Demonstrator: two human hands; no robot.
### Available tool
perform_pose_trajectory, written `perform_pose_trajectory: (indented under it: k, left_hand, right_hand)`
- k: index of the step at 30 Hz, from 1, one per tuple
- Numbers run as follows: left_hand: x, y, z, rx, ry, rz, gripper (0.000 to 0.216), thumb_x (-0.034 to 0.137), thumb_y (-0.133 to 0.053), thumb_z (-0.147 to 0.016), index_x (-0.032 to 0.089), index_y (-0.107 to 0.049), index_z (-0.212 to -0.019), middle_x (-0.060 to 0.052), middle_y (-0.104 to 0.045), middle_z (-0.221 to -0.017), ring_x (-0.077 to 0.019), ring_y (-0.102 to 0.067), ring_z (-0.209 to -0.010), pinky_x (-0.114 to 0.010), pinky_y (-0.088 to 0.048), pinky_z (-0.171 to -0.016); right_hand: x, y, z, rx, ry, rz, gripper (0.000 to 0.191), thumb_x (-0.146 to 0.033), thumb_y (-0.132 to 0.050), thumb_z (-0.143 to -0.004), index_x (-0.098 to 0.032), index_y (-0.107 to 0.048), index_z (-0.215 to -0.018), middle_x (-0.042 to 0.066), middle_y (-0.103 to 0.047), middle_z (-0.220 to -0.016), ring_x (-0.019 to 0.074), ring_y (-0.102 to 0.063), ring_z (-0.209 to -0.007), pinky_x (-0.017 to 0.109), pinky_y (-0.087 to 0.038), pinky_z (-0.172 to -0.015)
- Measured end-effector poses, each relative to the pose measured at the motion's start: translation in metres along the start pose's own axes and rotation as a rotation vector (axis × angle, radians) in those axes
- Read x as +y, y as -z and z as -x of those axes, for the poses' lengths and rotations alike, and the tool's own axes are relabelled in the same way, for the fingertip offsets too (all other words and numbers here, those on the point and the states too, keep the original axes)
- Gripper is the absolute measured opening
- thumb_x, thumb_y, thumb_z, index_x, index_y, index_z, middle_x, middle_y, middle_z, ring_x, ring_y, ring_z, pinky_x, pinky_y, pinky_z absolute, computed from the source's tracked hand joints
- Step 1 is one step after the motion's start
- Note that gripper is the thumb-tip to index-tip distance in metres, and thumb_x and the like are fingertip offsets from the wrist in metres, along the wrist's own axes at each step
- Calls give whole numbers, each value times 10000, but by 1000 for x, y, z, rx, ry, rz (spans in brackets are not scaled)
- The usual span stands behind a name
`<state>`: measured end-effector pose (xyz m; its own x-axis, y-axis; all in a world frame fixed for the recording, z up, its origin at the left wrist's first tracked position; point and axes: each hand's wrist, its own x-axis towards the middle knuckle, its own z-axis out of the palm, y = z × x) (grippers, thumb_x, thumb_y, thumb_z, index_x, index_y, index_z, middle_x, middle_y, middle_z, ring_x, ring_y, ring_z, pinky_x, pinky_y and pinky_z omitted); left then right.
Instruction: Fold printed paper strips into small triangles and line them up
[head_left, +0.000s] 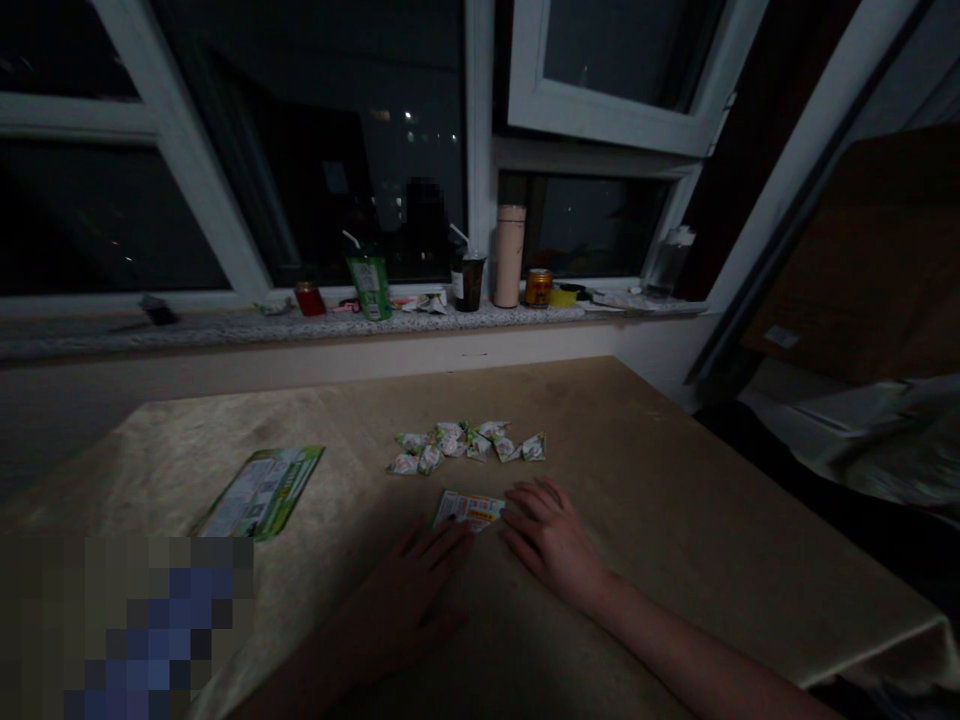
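Note:
A small printed paper sheet (477, 508) with a green edge and coloured text lies flat on the table, between my two hands. The fingers of my left hand (420, 580) are stretched out, their tips over its lower left part. My right hand (553, 540) rests palm down with fingers spread, fingertips at the sheet's right edge. Just beyond the sheet sit several green and white wrapped pieces (451, 438), like wrapped candies, in a loose cluster. To the left is a green and white printed packet (262, 493), lying flat.
The cloth-covered table (675, 520) meets a wall below the windowsill (300, 332). On the sill stand a pink tumbler (509, 255), a green cup with a straw (369, 285), a dark drink cup (468, 280) and an orange can (538, 287). Cardboard boxes (862, 270) are at right.

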<state>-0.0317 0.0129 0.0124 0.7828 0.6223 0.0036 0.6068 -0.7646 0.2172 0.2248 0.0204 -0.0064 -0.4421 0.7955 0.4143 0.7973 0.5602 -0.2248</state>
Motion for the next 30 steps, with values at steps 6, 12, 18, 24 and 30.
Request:
perform_pose_trajectory:
  k: [6, 12, 18, 24, 30]
  left_hand:
    - [-2, -4, 1, 11, -12, -8, 711, 411, -459, -935, 274, -50, -1500, -33, -202, -1540, -272, -225, -1385, -482, -117, -1136]
    - [-4, -6, 1, 18, -5, -11, 713, 431, -462, -937, 276, -50, -1499, -27, -181, -1544, -261, -202, -1394, -471, -129, -1138]
    - [-4, -5, 1, 13, -20, 25, 720, 405, -461, -943, 276, -19, -1497, -31, -155, -1546, -256, -176, -1400, -488, -132, -1136]
    - [-5, -5, 0, 20, -33, 53, 716, 331, -477, -934, 283, -37, -1496, -31, -149, -1544, -268, -179, -1398, -516, -154, -1125]
    - [-6, -6, -4, 98, -8, 0, 587, 348, -448, -953, 259, -207, -1481, -33, -289, -1508, -238, -298, -1361, -453, -215, -1126]
  right_hand:
    - [-2, 0, -2, -19, 41, 53, 261, -334, -493, -927, -193, -636, -1093, 82, -632, -1163, 255, -484, -1190, 514, -243, -1094]
    - [-2, -1, -2, -13, 54, 11, 261, -313, -491, -922, -182, -634, -1096, 84, -652, -1133, 232, -528, -1136, 458, -290, -1084]
    - [-1, 0, -5, 10, 25, -94, 307, -278, -520, -899, -188, -593, -1183, 76, -642, -1178, 218, -536, -1133, 440, -308, -1072]
    - [5, 2, -16, -159, 94, -219, 426, -279, -503, -920, -255, -466, -1344, 50, -510, -1372, 229, -392, -1313, 458, -267, -1101]
    - [9, 0, -18, -173, 73, -213, 350, -203, -493, -928, -324, -557, -1250, 1, -607, -1267, 208, -466, -1250, 484, -225, -1101]
